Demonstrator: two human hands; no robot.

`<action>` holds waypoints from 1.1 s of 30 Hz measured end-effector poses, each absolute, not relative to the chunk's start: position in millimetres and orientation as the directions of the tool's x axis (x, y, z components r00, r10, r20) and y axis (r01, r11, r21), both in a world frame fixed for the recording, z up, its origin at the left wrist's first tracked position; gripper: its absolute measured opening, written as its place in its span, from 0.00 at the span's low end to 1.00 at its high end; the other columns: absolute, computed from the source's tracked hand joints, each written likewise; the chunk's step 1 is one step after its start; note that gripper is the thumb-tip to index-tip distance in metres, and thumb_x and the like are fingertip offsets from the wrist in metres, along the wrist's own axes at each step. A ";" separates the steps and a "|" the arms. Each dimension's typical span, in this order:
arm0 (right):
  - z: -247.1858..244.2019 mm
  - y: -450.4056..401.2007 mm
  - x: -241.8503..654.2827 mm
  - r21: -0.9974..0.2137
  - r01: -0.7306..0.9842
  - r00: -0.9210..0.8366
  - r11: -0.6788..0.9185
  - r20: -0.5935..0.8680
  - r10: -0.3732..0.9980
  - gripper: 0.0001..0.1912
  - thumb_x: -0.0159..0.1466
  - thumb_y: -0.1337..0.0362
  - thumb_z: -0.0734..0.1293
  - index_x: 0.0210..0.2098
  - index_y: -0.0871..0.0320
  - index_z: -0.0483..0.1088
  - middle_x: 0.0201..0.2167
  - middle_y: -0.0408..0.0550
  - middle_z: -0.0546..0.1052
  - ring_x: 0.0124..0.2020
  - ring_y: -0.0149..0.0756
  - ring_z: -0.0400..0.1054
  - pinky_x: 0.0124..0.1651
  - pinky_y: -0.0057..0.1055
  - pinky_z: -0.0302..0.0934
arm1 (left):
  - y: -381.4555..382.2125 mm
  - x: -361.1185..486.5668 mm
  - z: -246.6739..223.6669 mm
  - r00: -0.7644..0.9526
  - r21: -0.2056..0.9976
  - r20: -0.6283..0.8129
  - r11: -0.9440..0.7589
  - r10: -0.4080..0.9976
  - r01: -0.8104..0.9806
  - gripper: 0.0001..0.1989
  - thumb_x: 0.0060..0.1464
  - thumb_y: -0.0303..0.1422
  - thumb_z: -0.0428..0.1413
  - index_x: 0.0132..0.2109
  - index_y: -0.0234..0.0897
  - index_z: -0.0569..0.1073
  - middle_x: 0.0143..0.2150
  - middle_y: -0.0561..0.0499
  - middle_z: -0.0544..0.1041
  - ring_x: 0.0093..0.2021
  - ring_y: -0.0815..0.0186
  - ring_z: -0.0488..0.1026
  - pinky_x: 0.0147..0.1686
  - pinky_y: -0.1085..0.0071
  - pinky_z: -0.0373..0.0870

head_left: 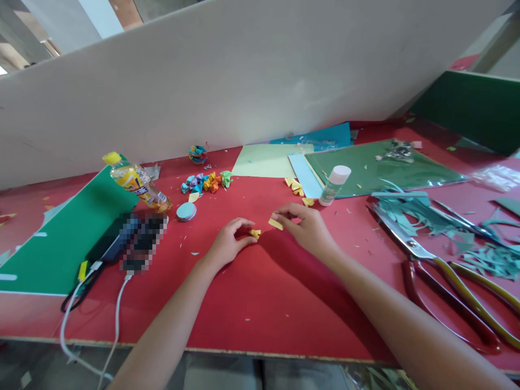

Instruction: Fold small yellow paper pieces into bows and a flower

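Note:
Above the middle of the red table (pixel 260 303), my left hand (pixel 231 241) pinches a small folded yellow paper piece (pixel 255 233) between thumb and fingers. To its right, my right hand (pixel 304 225) grips a flat pale-yellow paper piece (pixel 275 223) at its fingertips. The two pieces are close together but apart. Several more folded yellow paper pieces (pixel 296 187) lie just beyond my right hand. An upright glue stick (pixel 335 185) with a white cap stands beside them.
Large scissors (pixel 414 249) and teal paper scraps (pixel 487 260) lie at the right. A tilted drink bottle (pixel 140 184), a cabled phone (pixel 142 244), round paper discs (pixel 186 212) and colourful folded paper pieces (pixel 207 182) are at the left. A white panel (pixel 244 76) rises behind.

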State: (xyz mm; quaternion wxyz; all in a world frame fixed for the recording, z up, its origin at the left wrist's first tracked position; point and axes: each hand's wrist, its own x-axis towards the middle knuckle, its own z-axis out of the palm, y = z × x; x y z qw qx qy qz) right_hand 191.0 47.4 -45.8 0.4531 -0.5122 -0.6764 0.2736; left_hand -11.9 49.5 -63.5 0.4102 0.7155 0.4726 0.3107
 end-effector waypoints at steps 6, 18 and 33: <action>-47.2 48.3 191.8 -0.840 0.437 -0.068 0.321 0.325 0.943 0.09 0.58 0.59 0.63 0.29 0.57 0.72 0.25 0.45 0.75 0.28 0.33 0.67 0.31 0.28 0.59 | 51.5 -13.5 -68.1 0.302 0.898 0.079 -0.199 0.950 0.392 0.07 0.51 0.33 0.55 0.38 0.36 0.69 0.35 0.49 0.75 0.38 0.66 0.73 0.41 0.68 0.68; -46.1 47.2 192.1 -0.843 0.426 -0.075 0.328 0.329 0.941 0.09 0.58 0.60 0.63 0.29 0.57 0.72 0.26 0.45 0.76 0.28 0.33 0.67 0.31 0.28 0.59 | 50.1 -23.8 -55.5 0.423 0.793 0.146 -0.361 0.894 0.490 0.13 0.55 0.25 0.44 0.43 0.37 0.71 0.46 0.46 0.71 0.47 0.66 0.69 0.48 0.67 0.67; -47.6 46.0 191.2 -0.835 0.445 -0.093 0.323 0.316 0.944 0.09 0.58 0.60 0.64 0.30 0.58 0.72 0.26 0.45 0.75 0.28 0.32 0.67 0.31 0.26 0.58 | 44.7 -18.8 -50.8 0.514 0.607 0.067 -0.444 0.855 0.660 0.16 0.59 0.37 0.45 0.52 0.41 0.66 0.53 0.48 0.68 0.55 0.63 0.62 0.55 0.62 0.59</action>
